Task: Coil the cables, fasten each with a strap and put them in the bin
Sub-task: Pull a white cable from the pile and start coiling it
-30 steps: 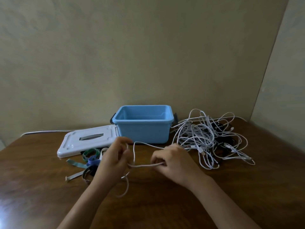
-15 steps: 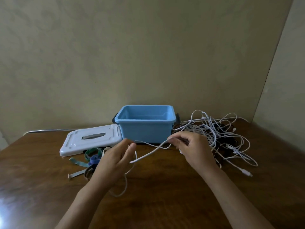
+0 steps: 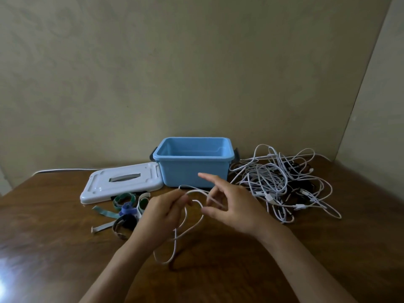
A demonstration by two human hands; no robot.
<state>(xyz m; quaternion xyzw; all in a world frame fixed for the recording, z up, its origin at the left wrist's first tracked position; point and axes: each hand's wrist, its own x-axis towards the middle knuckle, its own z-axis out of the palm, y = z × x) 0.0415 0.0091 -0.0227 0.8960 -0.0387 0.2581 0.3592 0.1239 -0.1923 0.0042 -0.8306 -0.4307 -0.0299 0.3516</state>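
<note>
Coiling: left hand [image 3: 162,212] pinches the loops of a white cable [image 3: 182,226] above the table [image 3: 54,248]; right hand [image 3: 231,206] pinches its free run, forefinger extended. Light and limp, it likely springs open; grasp where loops cross.

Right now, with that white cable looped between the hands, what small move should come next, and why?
Probably lay another loop into the left hand: the white cable it holds makes only a couple of loose loops, and the right hand pinches the strand beside it.
</note>
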